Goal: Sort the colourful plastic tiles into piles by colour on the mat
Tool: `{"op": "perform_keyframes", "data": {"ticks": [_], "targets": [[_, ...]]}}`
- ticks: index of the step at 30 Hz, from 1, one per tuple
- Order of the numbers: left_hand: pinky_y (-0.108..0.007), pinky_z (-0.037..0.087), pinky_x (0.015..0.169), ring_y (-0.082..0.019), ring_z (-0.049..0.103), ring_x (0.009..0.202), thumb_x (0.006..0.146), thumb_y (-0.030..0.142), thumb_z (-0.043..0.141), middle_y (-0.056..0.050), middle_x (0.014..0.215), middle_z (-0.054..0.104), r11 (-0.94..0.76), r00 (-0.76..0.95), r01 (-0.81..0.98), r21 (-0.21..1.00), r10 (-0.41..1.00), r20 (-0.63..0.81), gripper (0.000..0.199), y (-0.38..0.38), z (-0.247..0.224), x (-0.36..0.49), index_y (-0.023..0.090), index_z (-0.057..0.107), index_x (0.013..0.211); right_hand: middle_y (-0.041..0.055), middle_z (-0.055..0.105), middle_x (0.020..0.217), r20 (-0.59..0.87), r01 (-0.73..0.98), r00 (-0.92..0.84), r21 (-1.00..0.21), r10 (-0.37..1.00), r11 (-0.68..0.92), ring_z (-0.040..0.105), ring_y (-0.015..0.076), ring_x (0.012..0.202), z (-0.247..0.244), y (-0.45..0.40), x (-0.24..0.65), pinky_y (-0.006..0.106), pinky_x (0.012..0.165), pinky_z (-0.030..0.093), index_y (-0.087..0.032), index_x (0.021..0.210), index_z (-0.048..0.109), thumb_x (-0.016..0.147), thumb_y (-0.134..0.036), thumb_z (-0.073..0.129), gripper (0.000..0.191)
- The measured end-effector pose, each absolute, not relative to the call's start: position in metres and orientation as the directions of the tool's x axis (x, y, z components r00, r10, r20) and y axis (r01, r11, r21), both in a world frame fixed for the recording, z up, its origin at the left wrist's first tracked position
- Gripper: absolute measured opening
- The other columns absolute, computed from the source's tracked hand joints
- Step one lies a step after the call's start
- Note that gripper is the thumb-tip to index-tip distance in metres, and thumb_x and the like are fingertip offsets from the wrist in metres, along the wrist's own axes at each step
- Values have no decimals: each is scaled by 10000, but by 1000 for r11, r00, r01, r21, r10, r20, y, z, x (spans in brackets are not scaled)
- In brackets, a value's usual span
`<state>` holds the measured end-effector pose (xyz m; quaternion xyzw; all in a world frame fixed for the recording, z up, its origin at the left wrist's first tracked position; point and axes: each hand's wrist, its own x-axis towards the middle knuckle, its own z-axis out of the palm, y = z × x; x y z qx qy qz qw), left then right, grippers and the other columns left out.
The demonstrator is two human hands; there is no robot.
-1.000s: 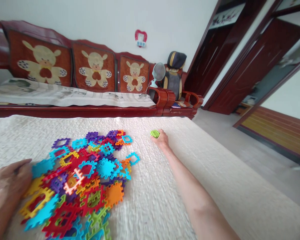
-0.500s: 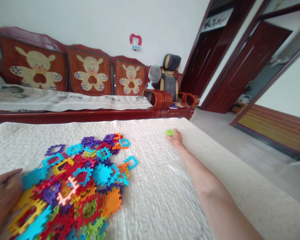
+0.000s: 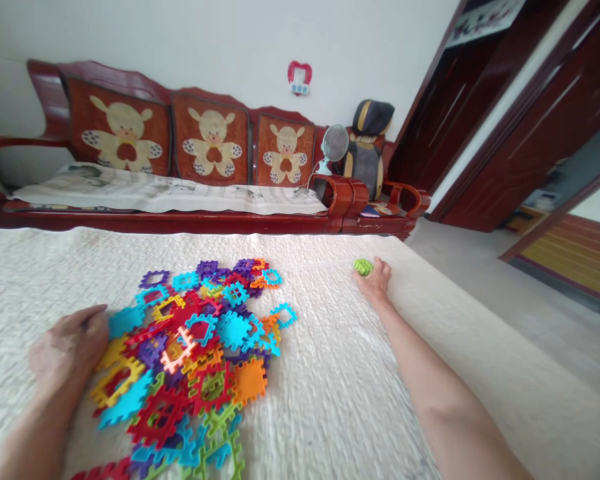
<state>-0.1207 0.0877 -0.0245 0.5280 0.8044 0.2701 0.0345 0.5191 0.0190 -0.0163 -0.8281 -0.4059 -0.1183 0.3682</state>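
A loose pile of flat toothed plastic pieces in many colours covers the left half of the bed-like surface. My left hand [image 3: 73,340] rests at the pile's left edge, beside a blue piece [image 3: 126,323] and a yellow piece [image 3: 111,353]; its fingers are pressed together, and whatever they hold is hidden. Far out on the right, my right hand [image 3: 376,280] has its thumb and fingers around a small light green piece [image 3: 363,267], low over the cream cover. An orange square [image 3: 250,381] lies at the pile's right side, near a red piece [image 3: 159,417].
The cream quilted cover [image 3: 330,373] lies under everything. Beyond its far edge stands a dark red wooden sofa [image 3: 180,222] with bear cushions. A small fan [image 3: 335,143] and an armchair with a massage pad [image 3: 367,167] are at the back right.
The view has turned left, so the scene sits further right and more of my left hand and forearm shows. My right hand remains at the green piece.
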Motion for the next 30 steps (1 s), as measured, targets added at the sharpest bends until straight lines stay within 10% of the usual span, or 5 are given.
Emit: {"op": "perform_keyframes", "data": {"ticks": [6, 12, 30], "targets": [[-519, 474, 1067, -351, 607, 1188, 827, 391, 409, -113, 1293, 667, 275, -426, 785, 556, 890, 162, 499, 74, -3, -101, 199, 742, 1144, 228, 430, 1357, 607, 788, 548, -606, 575, -111, 363, 383, 1333, -16, 7, 470, 549, 1153, 257, -160, 1225, 473, 688, -341, 641, 591], [-483, 469, 1071, -323, 622, 1157, 853, 360, 409, -129, 1236, 689, 217, -406, 784, 582, 888, 216, 474, 69, -4, -98, 175, 740, 1138, 65, 686, 1015, 520, 763, 122, -594, 845, 256, 650, 226, 978, -17, 6, 358, 375, 937, 518, -234, 992, 655, 772, -245, 533, 252], [-452, 452, 1073, -270, 604, 1127, 868, 328, 423, -114, 1235, 685, 220, -407, 788, 575, 887, 218, 454, 67, 0, -97, 158, 732, 1154, 68, 521, 1468, 230, 576, -399, -690, 887, 438, 427, 319, 1410, 0, -37, 305, 544, 1191, 297, -305, 1375, 559, 653, -190, 714, 748]]}}
